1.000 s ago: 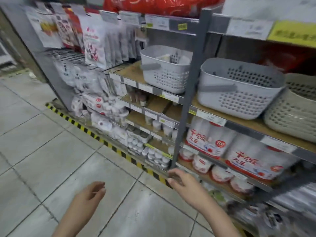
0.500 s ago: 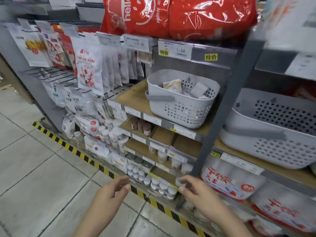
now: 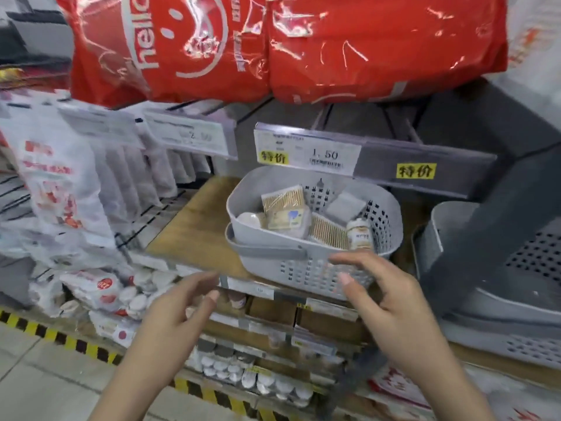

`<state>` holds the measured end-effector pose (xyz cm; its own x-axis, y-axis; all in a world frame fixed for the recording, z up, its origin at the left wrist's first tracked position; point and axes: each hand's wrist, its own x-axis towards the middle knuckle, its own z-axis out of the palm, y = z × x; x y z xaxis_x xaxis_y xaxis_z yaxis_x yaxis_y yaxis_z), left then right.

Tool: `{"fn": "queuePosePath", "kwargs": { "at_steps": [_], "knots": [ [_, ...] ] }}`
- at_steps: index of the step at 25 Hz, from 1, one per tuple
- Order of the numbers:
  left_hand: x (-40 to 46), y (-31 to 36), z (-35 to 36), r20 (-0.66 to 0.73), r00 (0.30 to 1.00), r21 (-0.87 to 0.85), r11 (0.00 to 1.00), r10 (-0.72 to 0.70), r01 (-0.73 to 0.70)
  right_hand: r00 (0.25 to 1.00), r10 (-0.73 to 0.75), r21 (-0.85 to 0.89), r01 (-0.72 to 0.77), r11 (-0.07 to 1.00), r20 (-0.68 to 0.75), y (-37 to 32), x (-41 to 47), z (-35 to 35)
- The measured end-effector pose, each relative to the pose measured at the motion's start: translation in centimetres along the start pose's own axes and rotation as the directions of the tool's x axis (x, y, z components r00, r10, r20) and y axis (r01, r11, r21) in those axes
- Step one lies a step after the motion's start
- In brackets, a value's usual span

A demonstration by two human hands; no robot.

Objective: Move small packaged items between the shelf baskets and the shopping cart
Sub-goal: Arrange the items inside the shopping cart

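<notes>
Nearest, your left hand [image 3: 179,311] and right hand [image 3: 391,302] hover below the shelf edge, fingers spread apart and loosely bent, holding nothing. Just beyond them, the grey basket [image 3: 306,268] sits on the wooden shelf [image 3: 194,226], holding small packaged items [image 3: 288,218]. Farthest, red bags [image 3: 273,47] lie overhead.

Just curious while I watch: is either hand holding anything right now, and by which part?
Nothing is held. The left hand and right hand hover open in front of the grey basket.
</notes>
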<state>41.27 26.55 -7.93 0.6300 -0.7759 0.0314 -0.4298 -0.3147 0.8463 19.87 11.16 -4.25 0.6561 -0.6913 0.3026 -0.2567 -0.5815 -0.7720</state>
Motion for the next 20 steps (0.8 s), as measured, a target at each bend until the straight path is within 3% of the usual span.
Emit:
{"fn": "queuePosePath", "kwargs": {
  "at_steps": [5, 8, 11, 13, 15, 20],
  "knots": [
    [7.7, 4.5, -1.0, 0.056, 0.957, -0.125, 0.953, 0.286, -0.277, 0.982, 0.071, 0.013, -0.07, 0.997, -0.177, -0.4, 3.3, 0.0],
    [11.7, 5.9, -0.6, 0.122, 0.884, -0.092, 0.892, 0.452, -0.443, 0.982, 0.144, -0.023, -0.148, 0.989, -0.119, 0.3, 5.5, 0.3],
    [15.9, 6.3, 1.1, 0.309, 0.829, 0.01, 0.87, 0.466, -0.493, 0.979, 0.189, -0.178, -0.2, 0.963, -0.077, 1.7, 8.4, 1.1],
    [18.7, 5.9, 2.7, 0.399, 0.806, 0.064, 0.863, 0.438, -0.5, 0.968, 0.214, -0.317, -0.247, 0.916, -0.135, 2.8, 10.4, 1.1],
    [20.6, 5.1, 3.8, 0.435, 0.793, 0.106, 0.85, 0.426, -0.515, 0.965, 0.18, -0.449, -0.249, 0.858, -0.191, 3.8, 12.0, 0.9],
    [21.5, 3.9, 4.8, 0.468, 0.747, 0.27, 0.728, 0.473, -0.63, 0.964, 0.209, -0.684, -0.265, 0.679, -0.166, 4.8, 13.5, 1.3]
  ]
}}
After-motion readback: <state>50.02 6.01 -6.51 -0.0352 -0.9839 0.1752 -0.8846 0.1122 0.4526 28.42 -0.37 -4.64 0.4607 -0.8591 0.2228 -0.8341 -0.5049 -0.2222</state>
